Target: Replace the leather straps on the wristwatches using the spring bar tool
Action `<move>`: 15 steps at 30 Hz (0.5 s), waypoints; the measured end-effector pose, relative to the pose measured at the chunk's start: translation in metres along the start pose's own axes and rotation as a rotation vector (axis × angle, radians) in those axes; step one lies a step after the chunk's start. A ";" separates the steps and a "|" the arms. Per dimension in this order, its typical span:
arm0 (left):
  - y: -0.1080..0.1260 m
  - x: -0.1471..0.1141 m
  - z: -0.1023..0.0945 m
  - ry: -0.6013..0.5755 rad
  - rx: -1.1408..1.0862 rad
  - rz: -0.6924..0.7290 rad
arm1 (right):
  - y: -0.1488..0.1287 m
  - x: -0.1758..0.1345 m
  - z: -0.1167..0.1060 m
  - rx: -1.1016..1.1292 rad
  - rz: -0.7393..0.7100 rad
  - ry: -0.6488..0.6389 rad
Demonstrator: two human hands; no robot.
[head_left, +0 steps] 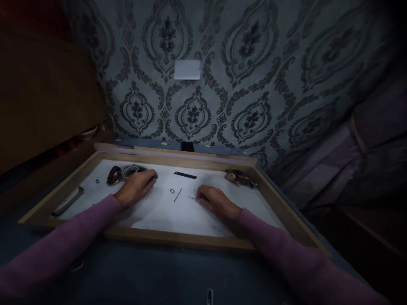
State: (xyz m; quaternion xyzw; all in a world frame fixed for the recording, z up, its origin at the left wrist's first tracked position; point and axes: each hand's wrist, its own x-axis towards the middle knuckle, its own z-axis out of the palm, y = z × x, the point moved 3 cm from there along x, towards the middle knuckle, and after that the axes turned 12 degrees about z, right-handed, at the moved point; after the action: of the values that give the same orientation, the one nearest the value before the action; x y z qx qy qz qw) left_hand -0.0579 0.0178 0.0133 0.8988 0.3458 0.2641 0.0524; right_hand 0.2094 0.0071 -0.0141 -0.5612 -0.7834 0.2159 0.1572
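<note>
Inside a shallow wooden tray [178,235] with a white lining, my right hand [218,202] pinches a thin, pale, pointed tool [191,198], its tip aimed left. My left hand [136,187] is closed, fingers curled; anything in them is hidden. Beside it are a round item with a pale rim [129,171], partly covered by the hand, and a brown-strapped watch [113,175]. Between my hands lie a small dark D-shaped loop [172,191] and a thin dark rod [177,195]. Behind these is a flat black strip [185,175] with a hole at one end.
Gold-coloured watches [241,179] lie in the tray's far right corner. Toward the left are a small dark ring [97,181] and a curved band [68,201]. The tray rests on a blue-covered surface [152,271] against a patterned wall [193,114]; a curtain [337,156] hangs right.
</note>
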 end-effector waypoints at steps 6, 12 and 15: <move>0.042 0.003 0.029 -0.322 -0.012 0.447 | 0.001 -0.001 -0.003 0.086 0.016 0.027; 0.031 0.007 0.035 -0.326 0.065 0.332 | 0.001 0.001 -0.004 0.313 0.056 -0.020; 0.026 0.013 0.033 -0.238 -0.126 0.219 | -0.004 0.001 -0.003 0.594 0.096 -0.107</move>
State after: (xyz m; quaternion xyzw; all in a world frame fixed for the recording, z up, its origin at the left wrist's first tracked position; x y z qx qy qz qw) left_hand -0.0175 0.0098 -0.0019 0.9509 0.2201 0.1812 0.1203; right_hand 0.2077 0.0074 -0.0098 -0.5149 -0.6658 0.4720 0.2623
